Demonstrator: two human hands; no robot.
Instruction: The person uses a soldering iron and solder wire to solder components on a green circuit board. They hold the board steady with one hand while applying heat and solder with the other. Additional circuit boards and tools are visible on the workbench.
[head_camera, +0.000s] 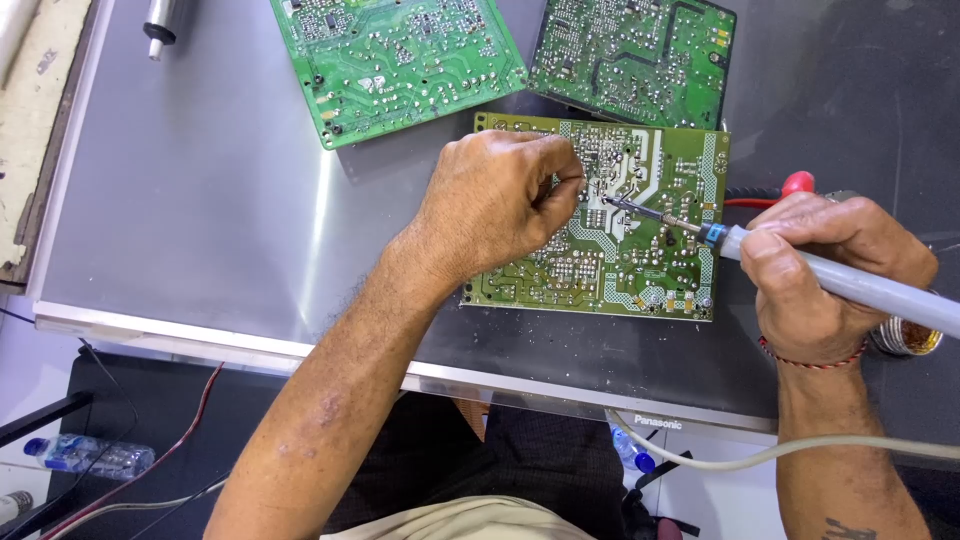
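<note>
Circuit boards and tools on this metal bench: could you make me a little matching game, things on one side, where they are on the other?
Things:
1. grey-handled soldering iron
2. yellow-green circuit board
3. clear plastic water bottle
4. bright green circuit board

Places:
A. on the floor, lower left
B. in the right hand
C. under the left hand
D. top of the bench, left of the dark board

Pairs: 1-B, 2-C, 3-A, 4-D

The circuit board (640, 240) I'm working on is yellowish-green, lying flat on the tabletop (200, 200) solder side up, covered in tiny joints and pale traces. My soldering iron (800, 270) has a light grey handle with a blue collar and a thin metal tip, angled low from the right, and its point sits right on the middle of the board.
</note>
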